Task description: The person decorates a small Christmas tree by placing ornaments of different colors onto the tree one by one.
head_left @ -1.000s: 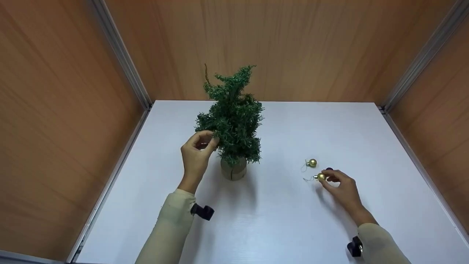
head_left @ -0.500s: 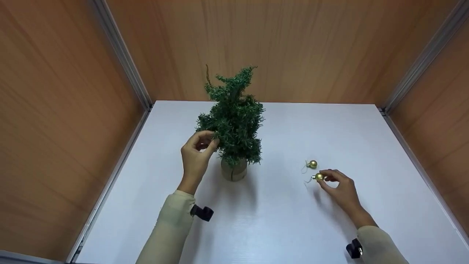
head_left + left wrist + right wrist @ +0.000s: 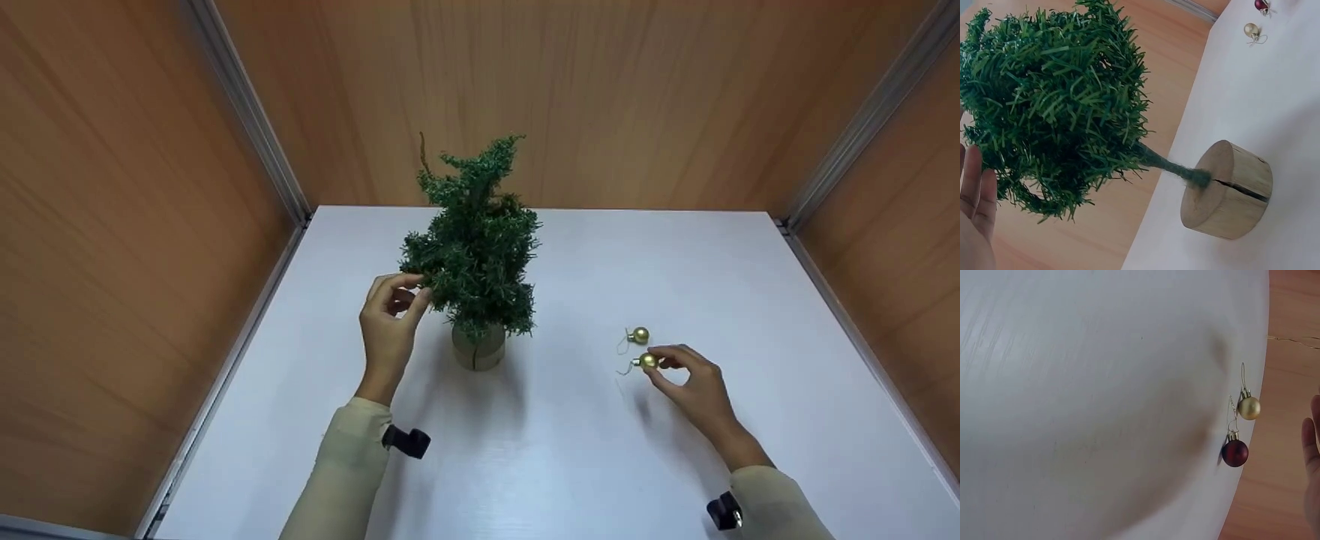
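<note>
A small artificial Christmas tree (image 3: pixel 480 247) with green tinsel branches stands on a round wooden base (image 3: pixel 1227 191) split by a crack. Beside its lower left branches is my left hand (image 3: pixel 390 319), thumb and fingers parted at the foliage's edge. In the left wrist view, its fingers (image 3: pixel 982 197) show next to the needles. My right hand (image 3: pixel 697 386) pinches a gold bauble (image 3: pixel 649 361) above the table, its wire loop pointing left. Another gold bauble (image 3: pixel 640 335) lies just behind it. A dark red bauble (image 3: pixel 1235 453) lies alongside that one, hidden by my right hand in the head view.
The white table (image 3: pixel 570 465) is bounded by wood-grain panels (image 3: pixel 600 105) at the back and both sides. Metal strips (image 3: pixel 259 112) run along the corners. A small black camera (image 3: pixel 409 441) is strapped to each wrist.
My left hand has drawn back a little to the left, away from the branches. My right hand has shifted slightly left with the gold bauble, and the dark red bauble has gone from sight behind it.
</note>
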### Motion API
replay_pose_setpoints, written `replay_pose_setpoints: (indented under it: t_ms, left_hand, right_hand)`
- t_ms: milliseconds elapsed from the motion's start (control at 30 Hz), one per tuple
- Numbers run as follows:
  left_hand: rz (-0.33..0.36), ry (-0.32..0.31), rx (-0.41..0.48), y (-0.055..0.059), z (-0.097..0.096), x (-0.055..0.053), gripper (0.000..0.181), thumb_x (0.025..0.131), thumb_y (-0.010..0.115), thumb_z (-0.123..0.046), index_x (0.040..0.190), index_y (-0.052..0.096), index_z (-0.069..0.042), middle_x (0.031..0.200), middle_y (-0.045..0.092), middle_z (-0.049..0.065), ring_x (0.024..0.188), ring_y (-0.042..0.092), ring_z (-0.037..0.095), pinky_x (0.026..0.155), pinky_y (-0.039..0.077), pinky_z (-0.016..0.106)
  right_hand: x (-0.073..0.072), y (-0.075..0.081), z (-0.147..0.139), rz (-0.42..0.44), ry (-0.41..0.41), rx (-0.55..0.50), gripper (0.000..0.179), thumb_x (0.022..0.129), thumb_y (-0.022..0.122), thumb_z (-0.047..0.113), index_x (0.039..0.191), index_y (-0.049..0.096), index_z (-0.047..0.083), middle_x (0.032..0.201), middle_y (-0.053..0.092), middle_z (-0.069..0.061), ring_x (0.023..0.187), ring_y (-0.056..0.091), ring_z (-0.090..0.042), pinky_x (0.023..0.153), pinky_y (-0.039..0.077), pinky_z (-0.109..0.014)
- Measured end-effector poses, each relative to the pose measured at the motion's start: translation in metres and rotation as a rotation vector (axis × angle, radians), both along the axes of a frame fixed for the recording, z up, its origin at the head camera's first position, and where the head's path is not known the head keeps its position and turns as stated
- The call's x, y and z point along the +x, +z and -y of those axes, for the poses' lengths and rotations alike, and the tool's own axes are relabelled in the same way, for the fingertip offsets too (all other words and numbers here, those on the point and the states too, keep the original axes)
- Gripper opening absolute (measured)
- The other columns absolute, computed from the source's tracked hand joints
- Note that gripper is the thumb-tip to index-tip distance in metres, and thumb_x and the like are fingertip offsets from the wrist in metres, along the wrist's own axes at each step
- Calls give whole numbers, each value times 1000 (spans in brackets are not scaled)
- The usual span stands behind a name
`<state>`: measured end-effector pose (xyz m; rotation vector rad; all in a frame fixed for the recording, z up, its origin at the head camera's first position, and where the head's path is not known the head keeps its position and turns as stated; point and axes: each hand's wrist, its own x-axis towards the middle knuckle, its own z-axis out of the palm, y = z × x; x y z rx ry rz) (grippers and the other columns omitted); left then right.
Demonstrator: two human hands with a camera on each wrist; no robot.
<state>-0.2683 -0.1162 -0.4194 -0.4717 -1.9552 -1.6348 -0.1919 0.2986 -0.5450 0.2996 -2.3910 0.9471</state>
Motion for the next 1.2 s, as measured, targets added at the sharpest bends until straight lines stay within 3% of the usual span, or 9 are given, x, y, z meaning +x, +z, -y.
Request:
replay_pose_setpoints:
  t_ms: [200,467,733,967,1200]
  left_hand:
    - [59,29,-13,-8,1,-2,26,85,63,-14,108,58,-3,102,52,10,80,53,23,74,45,38]
    - [118,4,-9,-12,-5,-3,28,86,62,-15,110,57,-3,102,56,5,81,55,21,74,46,37]
    - [160,4,9,-37,-3,-22,30,83,64,-30,108,59,-14,97,59,-1,80,56,15,71,46,33]
    - [223,21,24,-37,-3,-19,34,81,64,-40,105,60,-17,96,58,-2,80,55,14,68,46,29]
    - [288,20,22,-35,-3,-16,32,81,64,-41,101,61,-17,95,59,-2,81,57,15,67,47,30]
  right_hand:
    - [1,4,2,-4,9,-5,31,74,74,11,103,65,19,93,62,8,79,57,-11,71,46,-24]
    - [2,5,1,-6,2,-15,31,73,75,10,102,66,19,92,62,9,79,58,-12,70,47,-28]
    - [3,9,1,-8,15,-22,32,74,74,10,103,65,19,95,61,10,81,57,-10,73,46,-23]
    - [5,12,3,-14,17,-14,34,73,74,8,104,65,19,95,61,11,81,57,-9,72,47,-29]
    - [7,15,7,-26,20,-35,36,72,75,7,104,65,19,96,61,10,82,58,-9,74,46,-21]
